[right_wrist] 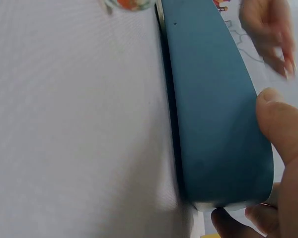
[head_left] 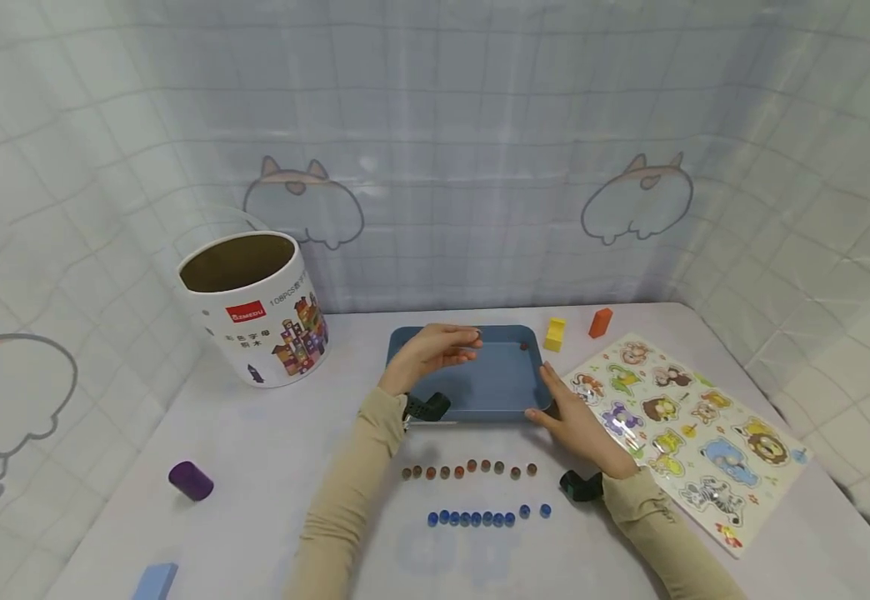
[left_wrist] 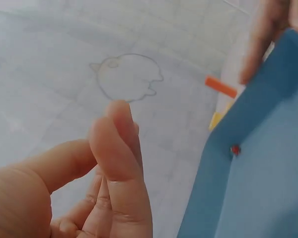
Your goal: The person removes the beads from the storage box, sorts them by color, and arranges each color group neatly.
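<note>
Two hands work at a blue tray (head_left: 480, 392) that sits in the middle of the white counter (head_left: 270, 467). The right hand (head_left: 573, 417) grips the tray's right near corner, thumb along the outer wall and fingers curled under the edge, as the right wrist view shows close up. The left hand (head_left: 435, 350) hovers above the tray's left far part with fingertips brought together against the thumb; whether anything is pinched between them I cannot tell, since nothing shows between the fingers (left_wrist: 114, 144) in the left wrist view. One small brown bead (head_left: 523, 346) lies inside the tray by its far right corner, touching or just beside the wall. Nearer the person, a row of brown beads (head_left: 468, 470) runs across the counter, and a row of blue beads (head_left: 480, 517) lies parallel just in front of it. Beyond the tray's right far corner stand a yellow block (head_left: 554, 334) and an orange block (head_left: 600, 322), near each other. An animal puzzle board (head_left: 697, 433) lies to the right of the right hand. A white cardboard tub (head_left: 255, 308), open at the top, stands at the far left, with a purple cylinder (head_left: 191, 481) and a light blue block (head_left: 154, 581) well apart on the near left.
</note>
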A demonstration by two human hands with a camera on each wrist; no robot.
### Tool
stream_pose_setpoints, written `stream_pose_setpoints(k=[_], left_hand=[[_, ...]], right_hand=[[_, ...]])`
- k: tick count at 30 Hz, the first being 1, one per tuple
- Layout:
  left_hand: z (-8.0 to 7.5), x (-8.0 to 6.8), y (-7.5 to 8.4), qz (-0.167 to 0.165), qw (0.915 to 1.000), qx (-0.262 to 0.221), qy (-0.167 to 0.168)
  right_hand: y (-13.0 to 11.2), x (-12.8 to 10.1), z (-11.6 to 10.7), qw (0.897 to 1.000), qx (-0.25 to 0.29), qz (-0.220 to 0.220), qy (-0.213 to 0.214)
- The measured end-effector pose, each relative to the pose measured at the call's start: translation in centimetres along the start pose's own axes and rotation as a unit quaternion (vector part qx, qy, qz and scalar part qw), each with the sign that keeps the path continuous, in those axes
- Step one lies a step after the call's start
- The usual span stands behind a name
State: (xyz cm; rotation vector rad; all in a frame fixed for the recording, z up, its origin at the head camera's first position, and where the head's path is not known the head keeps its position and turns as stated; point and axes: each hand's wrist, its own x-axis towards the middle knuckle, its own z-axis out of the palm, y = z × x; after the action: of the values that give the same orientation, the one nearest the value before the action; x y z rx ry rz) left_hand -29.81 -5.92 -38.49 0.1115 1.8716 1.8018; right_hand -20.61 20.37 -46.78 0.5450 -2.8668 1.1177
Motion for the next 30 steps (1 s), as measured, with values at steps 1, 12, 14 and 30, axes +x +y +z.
stream_pose_setpoints(k=[1,12,14,30], left_hand=[[-0.6,-0.8,-0.2,0.003,0.9999,0.01,-0.004],[-5.4,-9.9,-5.4,-0.028,0.9943,0.091,-0.047],[-5.8,-11.2,-6.6,-0.03,0.9912,0.121,-0.046],[-4.8,-14.5,-10.4,-0.05,0.9754,0.211,-0.041]], right_hand=[[0.0,0.0,0.0,1.0,0.0,0.001,0.001],[0.3,0.1,-0.5,1.0,-0.001,-0.002,0.008],[0.3,0.2,-0.5,1.0,0.001,-0.001,0.006],[0.1,0.0,0.0,1.0,-0.006,0.0,0.001]])
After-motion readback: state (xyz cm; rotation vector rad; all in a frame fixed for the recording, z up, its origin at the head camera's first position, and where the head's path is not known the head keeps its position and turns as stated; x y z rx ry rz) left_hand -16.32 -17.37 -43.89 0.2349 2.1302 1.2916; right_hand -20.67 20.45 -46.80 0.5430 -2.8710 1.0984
